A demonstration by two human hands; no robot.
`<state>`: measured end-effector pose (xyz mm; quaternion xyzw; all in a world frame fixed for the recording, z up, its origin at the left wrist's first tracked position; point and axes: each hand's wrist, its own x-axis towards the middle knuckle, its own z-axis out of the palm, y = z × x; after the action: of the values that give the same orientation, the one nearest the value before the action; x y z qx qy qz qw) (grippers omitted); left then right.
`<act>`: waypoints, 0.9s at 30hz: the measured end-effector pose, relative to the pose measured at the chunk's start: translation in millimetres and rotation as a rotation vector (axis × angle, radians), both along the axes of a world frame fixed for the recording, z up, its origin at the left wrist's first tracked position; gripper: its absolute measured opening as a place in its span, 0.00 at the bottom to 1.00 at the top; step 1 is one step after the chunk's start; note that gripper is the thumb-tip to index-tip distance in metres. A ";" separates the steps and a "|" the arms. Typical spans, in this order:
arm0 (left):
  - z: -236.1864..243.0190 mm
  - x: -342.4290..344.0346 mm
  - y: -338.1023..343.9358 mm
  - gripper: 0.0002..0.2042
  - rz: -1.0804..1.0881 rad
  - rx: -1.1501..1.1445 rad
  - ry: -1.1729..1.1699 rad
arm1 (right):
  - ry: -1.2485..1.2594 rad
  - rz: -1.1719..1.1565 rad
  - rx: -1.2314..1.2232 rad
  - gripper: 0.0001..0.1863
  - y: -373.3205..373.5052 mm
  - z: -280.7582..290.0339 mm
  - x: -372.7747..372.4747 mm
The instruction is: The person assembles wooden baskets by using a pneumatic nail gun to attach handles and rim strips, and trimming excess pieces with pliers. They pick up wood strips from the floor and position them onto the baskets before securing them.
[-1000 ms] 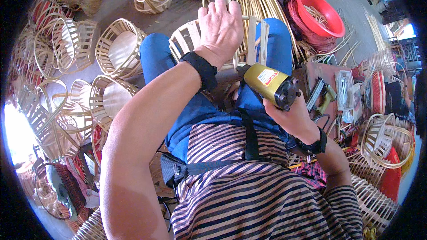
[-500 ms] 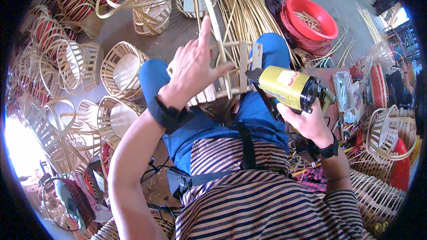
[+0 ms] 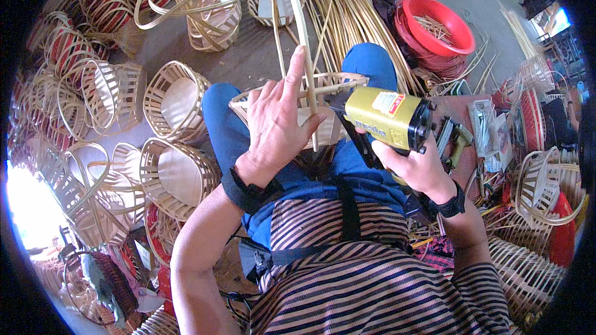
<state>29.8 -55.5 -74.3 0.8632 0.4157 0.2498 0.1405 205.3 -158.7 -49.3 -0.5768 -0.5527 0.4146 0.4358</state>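
The slatted basket (image 3: 326, 129) is located between the two knees (image 3: 370, 65). By the half-open left hand (image 3: 270, 124), its arched handle (image 3: 304, 31) is touched: the index finger is stretched along it and the thumb is spread across it; whether the rim (image 3: 341, 76) is enclosed by the other fingers cannot be told. To the right of the basket, a yellow-green power tool (image 3: 385, 115) is firmly grasped by the right hand (image 3: 413, 170), its nose directed toward the basket. Beyond the basket, a bundle of thin strips (image 3: 357, 37) is laid, with a red basin (image 3: 460, 34) farther right. Other baskets (image 3: 180, 170) are placed left of the basket.
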 end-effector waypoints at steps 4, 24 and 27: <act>0.2 1.0 -0.2 0.45 -0.013 0.005 -0.042 | -0.013 0.018 0.000 0.14 5.5 0.4 -4.5; -0.1 4.3 3.2 0.46 -0.019 0.035 -0.033 | 0.002 -0.002 0.068 0.09 10.6 -1.1 1.1; 6.1 -22.1 14.0 0.48 -0.039 0.141 0.083 | 0.152 -0.115 -0.089 0.15 -7.4 -3.0 29.0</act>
<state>7.7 -41.6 -68.1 0.8885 0.3855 0.2397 0.0669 234.3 -166.0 -52.3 -0.5931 -0.4650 0.4559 0.4734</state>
